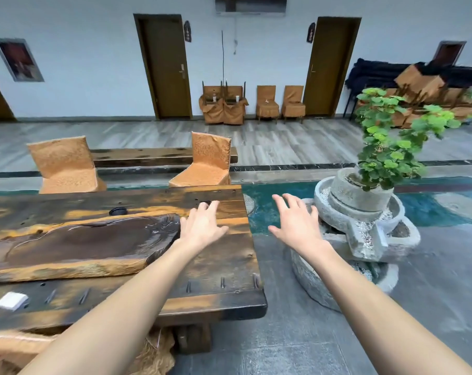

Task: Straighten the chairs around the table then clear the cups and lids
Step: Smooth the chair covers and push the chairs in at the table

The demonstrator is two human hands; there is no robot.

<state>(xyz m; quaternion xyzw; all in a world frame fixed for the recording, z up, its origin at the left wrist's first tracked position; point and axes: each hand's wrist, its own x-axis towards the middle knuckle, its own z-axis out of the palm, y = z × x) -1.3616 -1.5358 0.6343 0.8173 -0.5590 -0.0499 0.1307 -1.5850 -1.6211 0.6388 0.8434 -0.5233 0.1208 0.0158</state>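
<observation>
A long dark wooden table (218, 269) fills the left half of the head view. Two orange-covered chairs stand at its far side: one chair (64, 166) at the left, another chair (205, 162) turned at an angle near the far right corner. A black lid (118, 211) lies on the tabletop, and a second black lid (204, 203) peeks out behind my left fingertips. My left hand (202, 226) hovers open over the table's right end. My right hand (297, 223) is open too, held out past the table edge, above the floor. A chair back (16, 345) shows at bottom left.
A carved wooden tea tray (83, 244) lies on the table, with a white card (12, 300) near the front edge. A stone millstone planter (362, 212) with a green plant stands close on the right. A bench (148, 155) and more covered chairs (267, 102) sit farther back.
</observation>
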